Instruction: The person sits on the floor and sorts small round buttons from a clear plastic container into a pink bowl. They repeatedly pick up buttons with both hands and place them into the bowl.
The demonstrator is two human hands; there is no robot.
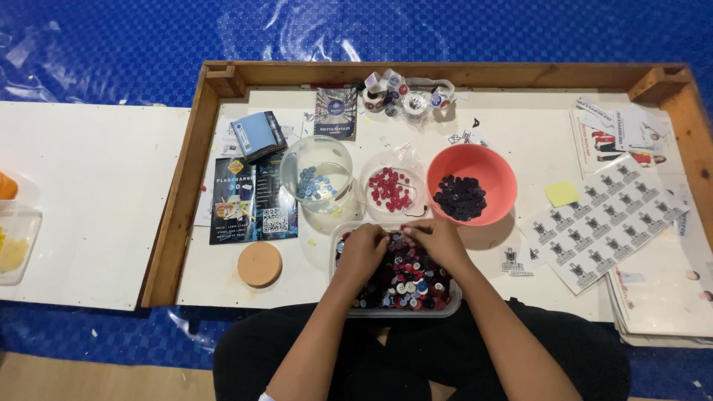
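Both my hands rest in a clear plastic tray filled with mixed buttons in red, black, white and blue. My left hand lies on the pile with its fingers curled down. My right hand sits beside it at the tray's far edge, fingers bent into the buttons. Whether either hand pinches a button is hidden. Just beyond the tray stand a clear jar with blue buttons, a clear bowl of red buttons and a salmon-pink bowl of black buttons.
Everything sits on a white board inside a wooden frame. A round cork lid and dark leaflets lie at left. Sticker sheets, a yellow note and paper stacks lie at right. Tape rolls are at the back.
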